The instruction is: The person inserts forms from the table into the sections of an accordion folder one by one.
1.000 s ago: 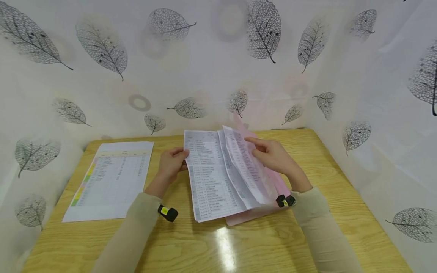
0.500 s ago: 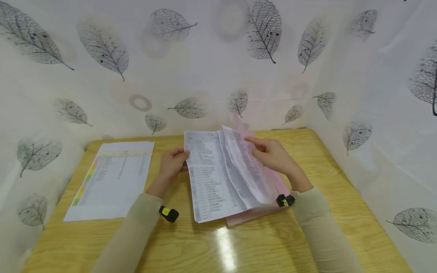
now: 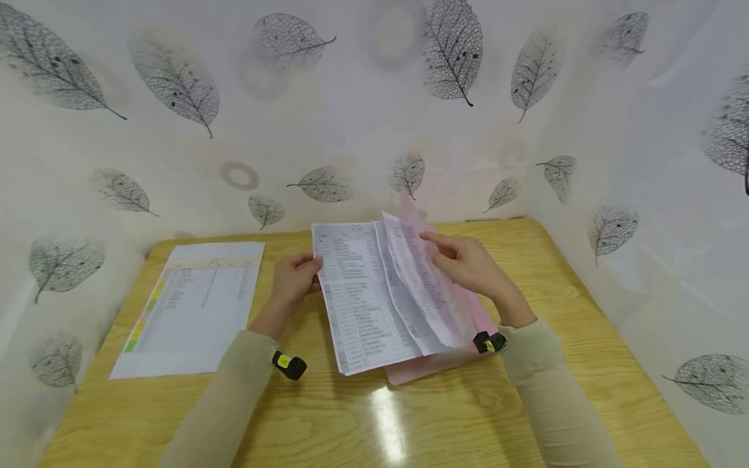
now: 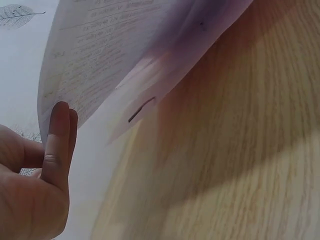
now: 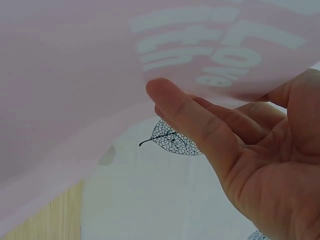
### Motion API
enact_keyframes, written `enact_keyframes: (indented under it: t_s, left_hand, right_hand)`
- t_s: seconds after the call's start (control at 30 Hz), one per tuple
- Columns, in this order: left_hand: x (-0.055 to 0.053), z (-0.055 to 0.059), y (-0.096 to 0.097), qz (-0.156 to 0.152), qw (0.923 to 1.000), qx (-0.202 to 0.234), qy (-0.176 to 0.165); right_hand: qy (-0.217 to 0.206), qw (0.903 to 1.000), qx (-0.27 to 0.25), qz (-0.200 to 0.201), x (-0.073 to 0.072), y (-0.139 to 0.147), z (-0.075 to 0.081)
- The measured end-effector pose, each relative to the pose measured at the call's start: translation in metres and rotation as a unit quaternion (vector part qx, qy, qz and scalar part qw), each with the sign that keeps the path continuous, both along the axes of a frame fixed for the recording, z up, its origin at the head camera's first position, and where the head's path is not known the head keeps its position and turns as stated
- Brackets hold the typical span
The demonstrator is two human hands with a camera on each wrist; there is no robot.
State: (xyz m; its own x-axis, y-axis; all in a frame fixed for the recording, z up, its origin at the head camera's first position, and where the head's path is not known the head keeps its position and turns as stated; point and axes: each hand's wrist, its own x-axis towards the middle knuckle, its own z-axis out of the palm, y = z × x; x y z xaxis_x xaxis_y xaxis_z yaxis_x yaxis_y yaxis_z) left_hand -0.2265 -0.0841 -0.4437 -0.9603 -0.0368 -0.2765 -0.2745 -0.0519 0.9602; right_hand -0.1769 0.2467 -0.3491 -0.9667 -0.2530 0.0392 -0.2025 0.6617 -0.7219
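My left hand (image 3: pixel 292 279) pinches the left edge of a printed page (image 3: pixel 363 305), thumb on the front. The left wrist view shows that hand's fingers (image 4: pixel 58 130) bent behind the sheet. Printed lists and columns cover the raised pages. At the right, my right hand (image 3: pixel 471 266) grips further printed leaves (image 3: pixel 412 273) together with a pink cover (image 3: pixel 430 368). Seen from the right wrist, the cover (image 5: pixel 75 85) carries pale lettering, including "Love", and the fingers (image 5: pixel 175 100) press against its outer side. The pages stand fanned between both hands; their print is too small to read.
To the left, a separate printed sheet (image 3: pixel 193 312) with yellow, green and pink blocks lies flat on the wooden table (image 3: pixel 328 422). White curtain-like sheeting (image 3: pixel 357 130) with leaf prints hangs behind the table and along both sides.
The left page has shifted slightly, with its lower edge a little higher than before. Both hands keep nearly the same places and grips.
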Motion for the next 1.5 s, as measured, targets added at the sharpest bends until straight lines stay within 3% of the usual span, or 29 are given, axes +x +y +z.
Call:
enact_keyframes:
  t_s: [0.23,0.5,1.03,1.5]
  left_hand:
    - [0.002,-0.011,0.012,-0.011,0.9994,-0.033,0.007]
    - [-0.004,-0.015,0.027,-0.024,0.9991,-0.033,0.004]
    - [-0.007,-0.018,0.05,-0.026,0.9996,-0.007,-0.003]
    - [-0.006,-0.012,0.053,-0.032,0.9991,-0.025,-0.008]
  right_hand:
    - [-0.002,1.0,0.003,0.001,-0.002,-0.003,-0.003]
    - [-0.005,1.0,0.002,0.001,-0.003,-0.005,-0.004]
    - [-0.004,0.9999,-0.009,0.003,-0.004,-0.006,-0.004]
    - [-0.001,1.0,-0.002,-0.002,-0.002,-0.005,-0.001]
